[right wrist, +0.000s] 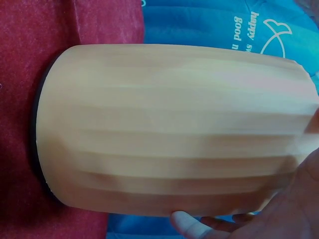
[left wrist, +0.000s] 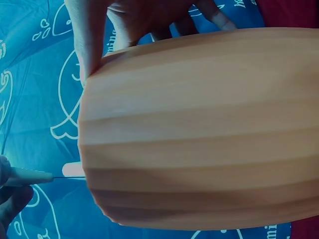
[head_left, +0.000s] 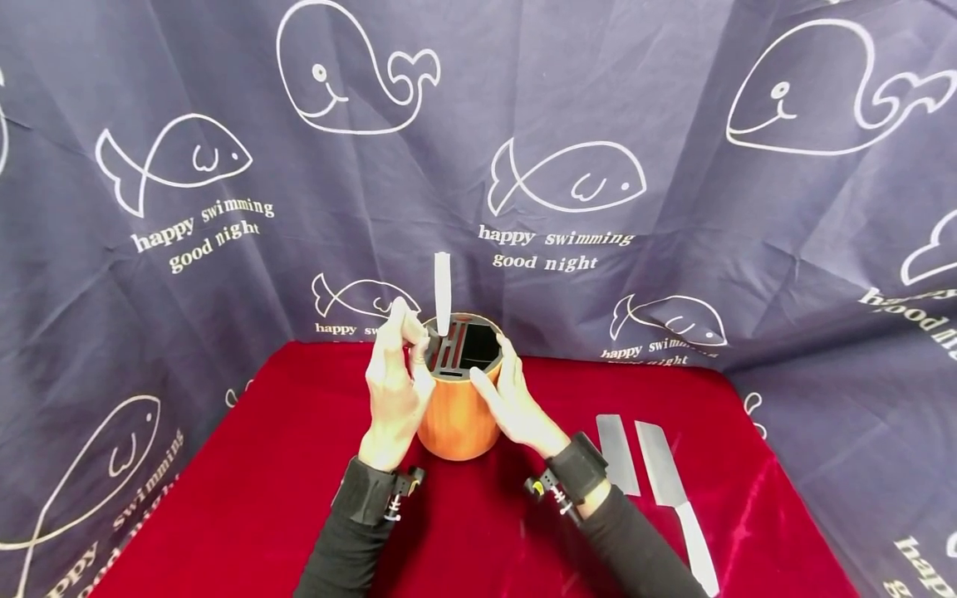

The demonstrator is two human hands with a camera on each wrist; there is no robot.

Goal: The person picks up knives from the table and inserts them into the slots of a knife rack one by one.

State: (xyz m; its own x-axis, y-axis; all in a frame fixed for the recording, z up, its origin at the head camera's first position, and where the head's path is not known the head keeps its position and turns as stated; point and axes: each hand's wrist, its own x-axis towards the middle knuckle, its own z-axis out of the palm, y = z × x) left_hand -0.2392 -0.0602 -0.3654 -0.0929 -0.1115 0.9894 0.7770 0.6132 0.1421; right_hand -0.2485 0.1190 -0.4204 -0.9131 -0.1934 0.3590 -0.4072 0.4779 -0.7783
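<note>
Left hand [head_left: 394, 390] and right hand [head_left: 516, 404] both cup the round wooden knife block [head_left: 458, 415], fingers curled round its sides near the rim; neither grips the blade. Block stands upright mid-table on the red cloth [head_left: 262, 498]. One white-handled knife [head_left: 443, 292] sits in a slot [head_left: 449, 349] at the block's left, handle straight up, just beside the left thumb. Two cleavers [head_left: 643, 465] lie flat on the cloth to the right, near the right wrist, apart from the block. My read: keep the block pinned square and steady, thumbs clear of the slots. Forearms converge low; wrists are slightly bent inward. Fish-print curtain [head_left: 673, 166] behind.
</note>
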